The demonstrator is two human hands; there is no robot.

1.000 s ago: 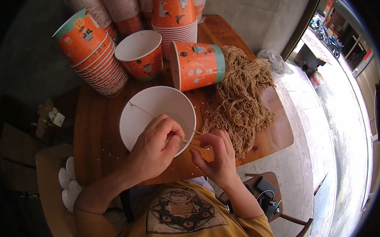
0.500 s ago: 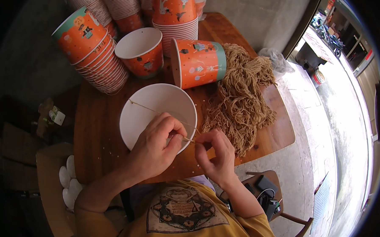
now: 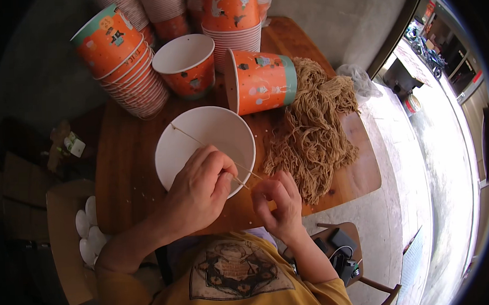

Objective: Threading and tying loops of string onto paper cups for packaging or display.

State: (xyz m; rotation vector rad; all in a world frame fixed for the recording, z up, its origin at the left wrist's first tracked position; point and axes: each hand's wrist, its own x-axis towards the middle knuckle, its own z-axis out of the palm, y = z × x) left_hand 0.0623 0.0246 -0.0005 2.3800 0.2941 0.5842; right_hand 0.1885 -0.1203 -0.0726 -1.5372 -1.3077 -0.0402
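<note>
Left hand (image 3: 194, 195) grips white cup (image 3: 205, 149); right hand (image 3: 278, 203) pinches string (image 3: 200, 142).

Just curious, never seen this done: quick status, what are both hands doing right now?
Left hand pinches string across white cup. Right hand grips string's other end at cup rim. Twine pile beside, not blocking.

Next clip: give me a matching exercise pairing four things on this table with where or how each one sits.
Things:
1. white bowl
2. twine pile
3. tipped cup
4. upright cup

States:
A. lying on its side
B. heaped at the table's right end
C. standing open, mouth up, behind the bowl
D. under the left hand, a thin string across its mouth

Pairs: 1-D, 2-B, 3-A, 4-C
</note>
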